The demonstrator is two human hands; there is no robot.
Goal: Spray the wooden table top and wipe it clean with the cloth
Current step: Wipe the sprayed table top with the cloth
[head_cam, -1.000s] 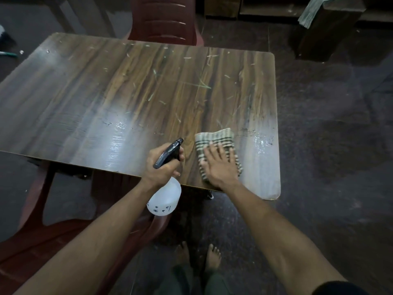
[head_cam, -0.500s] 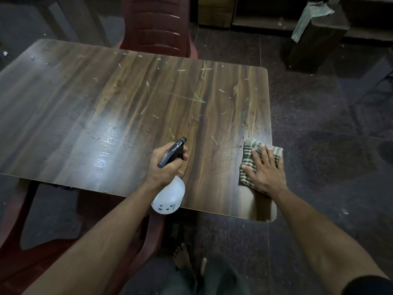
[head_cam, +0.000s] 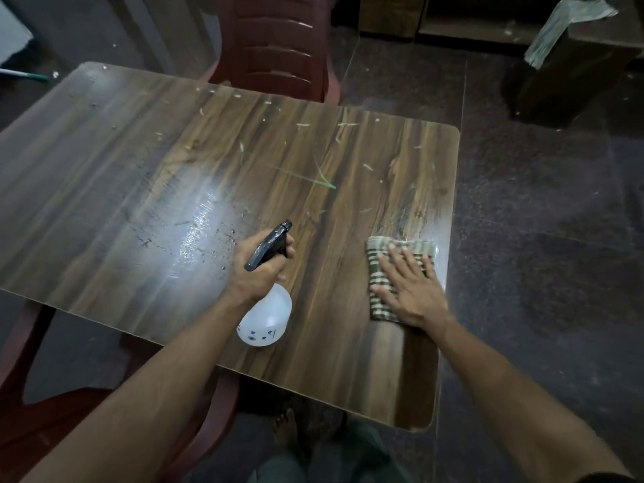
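Cloth (head_cam: 390, 273) now swept to bench (head_cam: 139, 169) right edge under flat, open right hand (head_cam: 413, 291). Left hand (head_cam: 259, 270) grip closed round spray bottle (head_cam: 266, 313). Far half unwiped, debris remaining.

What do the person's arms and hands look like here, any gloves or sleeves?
No gloves: left hand and right hand are bare, with no rings or watch visible. Both forearms are uncovered; only a dark sleeve edge shows at the right upper arm, at the frame's bottom corner. The left arm shows no sleeve in view.
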